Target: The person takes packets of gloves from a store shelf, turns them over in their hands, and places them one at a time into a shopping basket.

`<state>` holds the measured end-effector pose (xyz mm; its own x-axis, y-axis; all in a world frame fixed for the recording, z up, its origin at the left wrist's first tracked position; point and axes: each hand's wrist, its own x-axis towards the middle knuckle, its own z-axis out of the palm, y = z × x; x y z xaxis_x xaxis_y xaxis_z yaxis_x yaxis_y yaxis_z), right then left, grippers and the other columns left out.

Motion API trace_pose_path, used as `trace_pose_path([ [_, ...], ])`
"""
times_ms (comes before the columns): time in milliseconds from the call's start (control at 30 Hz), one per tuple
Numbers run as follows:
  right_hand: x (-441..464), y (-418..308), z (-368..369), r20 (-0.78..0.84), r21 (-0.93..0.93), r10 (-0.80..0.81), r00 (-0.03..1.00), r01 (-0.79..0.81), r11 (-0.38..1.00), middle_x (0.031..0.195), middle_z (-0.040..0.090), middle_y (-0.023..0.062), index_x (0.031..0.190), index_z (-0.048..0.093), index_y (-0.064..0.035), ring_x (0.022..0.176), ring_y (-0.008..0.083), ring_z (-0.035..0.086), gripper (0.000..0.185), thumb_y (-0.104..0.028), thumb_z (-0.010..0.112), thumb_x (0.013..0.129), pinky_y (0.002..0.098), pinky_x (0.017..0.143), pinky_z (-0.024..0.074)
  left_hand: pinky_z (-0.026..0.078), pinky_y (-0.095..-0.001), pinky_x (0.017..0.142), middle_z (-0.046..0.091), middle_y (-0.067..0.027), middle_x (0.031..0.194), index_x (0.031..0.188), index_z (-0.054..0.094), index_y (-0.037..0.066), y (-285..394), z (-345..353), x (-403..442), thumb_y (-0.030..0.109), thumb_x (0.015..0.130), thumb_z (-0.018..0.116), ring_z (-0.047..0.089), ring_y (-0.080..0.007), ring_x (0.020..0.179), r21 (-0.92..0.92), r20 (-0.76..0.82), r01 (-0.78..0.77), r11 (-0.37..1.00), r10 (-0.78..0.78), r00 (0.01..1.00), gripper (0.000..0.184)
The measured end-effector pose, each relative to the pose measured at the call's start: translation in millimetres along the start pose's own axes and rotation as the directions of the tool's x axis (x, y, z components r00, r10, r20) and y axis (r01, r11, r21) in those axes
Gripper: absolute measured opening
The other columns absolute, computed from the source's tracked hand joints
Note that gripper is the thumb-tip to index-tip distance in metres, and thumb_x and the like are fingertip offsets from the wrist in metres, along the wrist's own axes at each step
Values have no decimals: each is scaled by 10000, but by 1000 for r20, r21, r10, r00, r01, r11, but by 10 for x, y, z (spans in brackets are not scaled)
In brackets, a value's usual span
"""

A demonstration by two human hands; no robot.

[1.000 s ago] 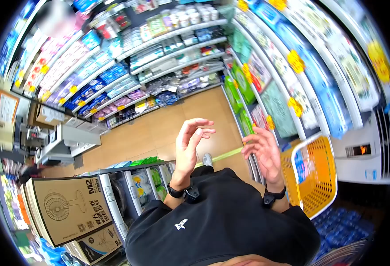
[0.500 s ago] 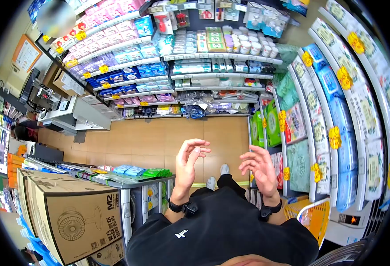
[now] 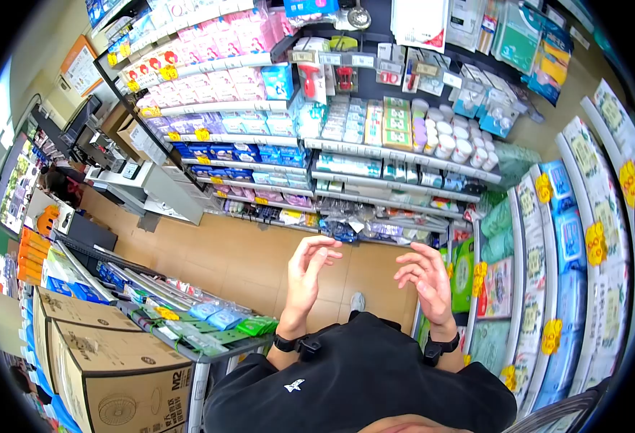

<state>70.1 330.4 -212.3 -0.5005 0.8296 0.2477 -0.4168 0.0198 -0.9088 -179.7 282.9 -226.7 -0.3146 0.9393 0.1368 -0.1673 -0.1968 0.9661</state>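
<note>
My left hand (image 3: 307, 278) is raised in front of my chest, its fingers loosely curved and apart, with nothing in it. Level with it on the other side, my right hand (image 3: 427, 280) is also held up empty, fingers spread and bent inward. A gap lies between the two palms. Each wrist wears a black band. Nearest to my right hand is the right-hand shelving with green packs (image 3: 463, 273). Below and left of my left hand, blue packs (image 3: 218, 315) and a green pack (image 3: 257, 326) lie on top of a low shelf.
Ahead stands a shelf wall with pink packs (image 3: 225, 37), white cups (image 3: 456, 142) and hanging goods. Blue wipe packs (image 3: 569, 238) fill shelves on the right. Cardboard fan boxes (image 3: 126, 375) are stacked at the lower left. Beyond the tiled floor (image 3: 249, 267) is a counter (image 3: 166, 191).
My view has tilted and shifted, so the shelves ahead look larger and slanted. The yellow basket at the lower right has left the view. Both hands keep nearly the same raised pose.
</note>
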Motion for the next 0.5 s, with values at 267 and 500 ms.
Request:
trace_pose_path([
  [267,1060,10,-364,32,6,12,999,-12,1000,1347,479,189,1450,321,16,1151,222,529,725,-279,642,871,348,872,491,496,-301,824,680,-138,1115,1154,597,0,-74,93,775,177,1010,531,675,-195,933,13,-95,-79,997,79,992,238],
  [500,1910,4,-458,169,-64,4,986,7,998,1377,458,187,1455,324,-1,1178,226,511,659,-177,604,886,349,934,468,500,-294,807,678,-130,1118,1155,596,2,-270,-104,1216,162,1010,528,674,-192,928,18,-201,-44,999,47,978,227],
])
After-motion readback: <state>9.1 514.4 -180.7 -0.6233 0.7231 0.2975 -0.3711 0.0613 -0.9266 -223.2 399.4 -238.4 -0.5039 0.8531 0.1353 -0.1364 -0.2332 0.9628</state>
